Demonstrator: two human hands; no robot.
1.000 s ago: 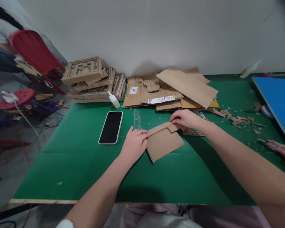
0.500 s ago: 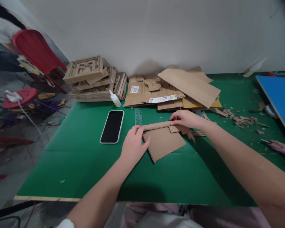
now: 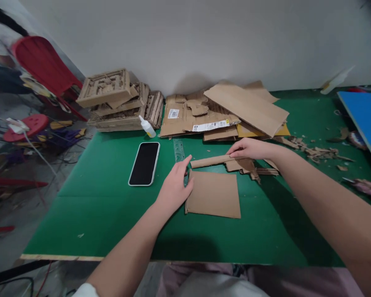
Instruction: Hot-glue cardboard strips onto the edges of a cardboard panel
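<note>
Count first: one squarish cardboard panel (image 3: 214,194) lying flat on the green counter (image 3: 111,222), right in front of the person, and one narrow cardboard strip (image 3: 208,161) just past its far edge. Also one phone (image 3: 144,164), one clear ruler (image 3: 178,149), two bottles: a small white one (image 3: 147,127) near the ruler and another (image 3: 336,82) at the back right by the wall.

Back left there's a stack of cardboard frames (image 3: 111,97), at least three deep, then a messy pile of flat cardboard (image 3: 247,108) beside it. Torn cardboard (image 3: 247,167) sits under the right hand (image 3: 253,148), kinda crowding the strip's right end; can't tell if it's attached. More scraps (image 3: 321,153) on the right, plus one blue board (image 3: 365,119) and a pink-and-orange tool (image 3: 366,192) cut off by the frame edge. Off to the left: one red chair (image 3: 43,62) and one red stool (image 3: 32,126).

Left hand (image 3: 173,185) has its fingers spread, thumb well away from the index, resting at the panel's left edge without gripping it. Right hand's fingers are pinched closed on the strip.
</note>
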